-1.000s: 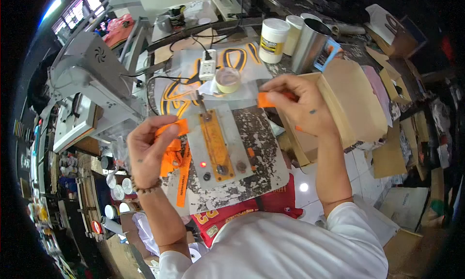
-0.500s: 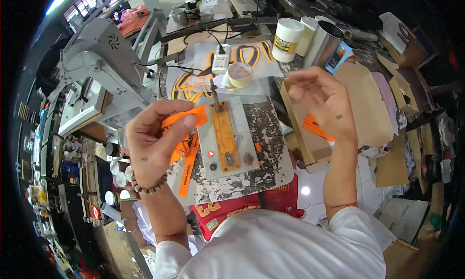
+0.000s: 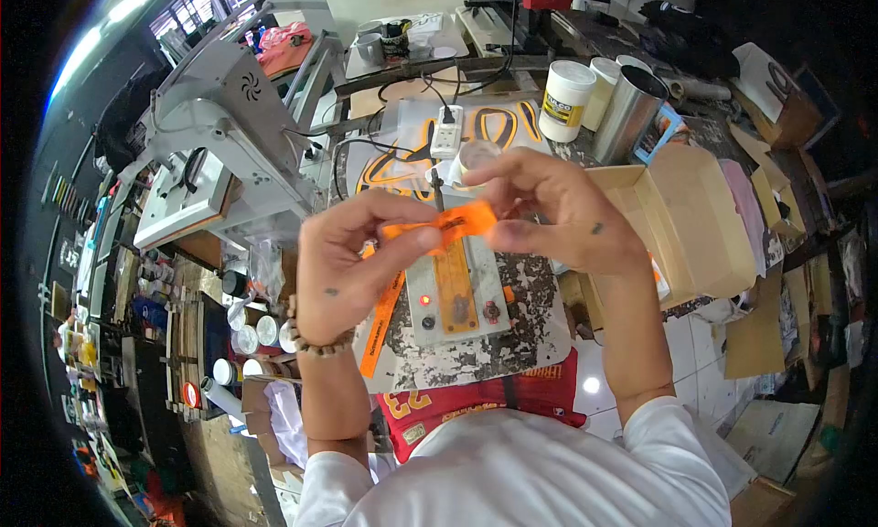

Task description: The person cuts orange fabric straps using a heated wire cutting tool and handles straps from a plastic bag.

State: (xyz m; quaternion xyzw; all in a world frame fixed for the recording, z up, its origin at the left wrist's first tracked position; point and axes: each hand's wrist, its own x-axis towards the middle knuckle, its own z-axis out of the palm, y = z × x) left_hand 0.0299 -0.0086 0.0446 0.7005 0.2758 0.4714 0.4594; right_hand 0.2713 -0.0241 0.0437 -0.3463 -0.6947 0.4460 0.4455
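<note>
My left hand [image 3: 366, 262] pinches an orange printed strip [image 3: 462, 221] between thumb and fingers. At the strip's right end, my right hand [image 3: 558, 216] has thumb and fingers closed on it. Both hands are raised above a grey device [image 3: 421, 307] with an orange-yellow bar [image 3: 455, 285], a lit red light and a black knob. A longer orange strip [image 3: 375, 339] with black print hangs at the device's left, partly behind my left hand. A roll of tape [image 3: 477, 156] lies behind my right fingers.
An open cardboard box [image 3: 704, 225] stands to the right, with orange pieces inside. Behind are a white power strip [image 3: 446, 134], a white tub [image 3: 565, 102] and a metal cylinder [image 3: 631, 115]. A grey press machine [image 3: 219, 115] stands at the left.
My right hand let an orange piece drop into the box, then moved left to the strip in my left hand and took hold of its end. The view has shifted.
</note>
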